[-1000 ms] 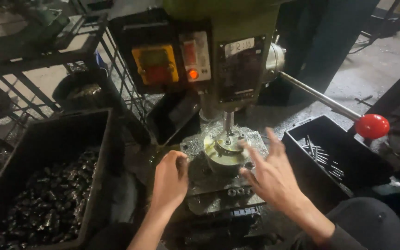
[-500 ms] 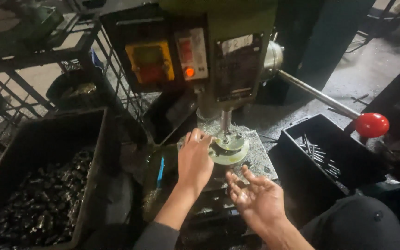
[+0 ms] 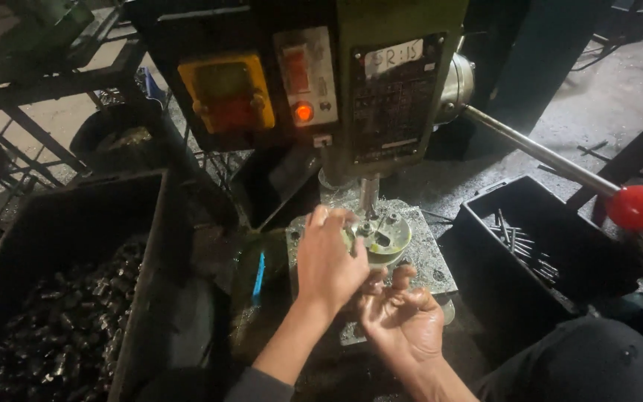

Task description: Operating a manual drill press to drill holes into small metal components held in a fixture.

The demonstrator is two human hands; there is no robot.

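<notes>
A green drill press fills the top of the view, its spindle (image 3: 368,197) hanging over a round metal fixture (image 3: 390,237) on the speckled machine table (image 3: 429,264). My left hand (image 3: 327,262) reaches from the lower left, and its bent fingers touch the fixture's left rim. The back of the hand hides what the fingertips hold. My right hand (image 3: 403,318) lies just below it, palm up, with loosely curled fingers apart and nothing in them.
A black bin (image 3: 76,223) at the left holds several dark metal parts (image 3: 53,335). A black tray (image 3: 485,260) at the right holds thin metal pins (image 3: 522,242). The feed lever ends in a red knob (image 3: 640,207). A yellow and red control box (image 3: 226,100) is on the machine's front.
My left hand moved forward from the table's near edge to the fixture. My right hand pulled back from beside the fixture and turned palm up below the left hand.
</notes>
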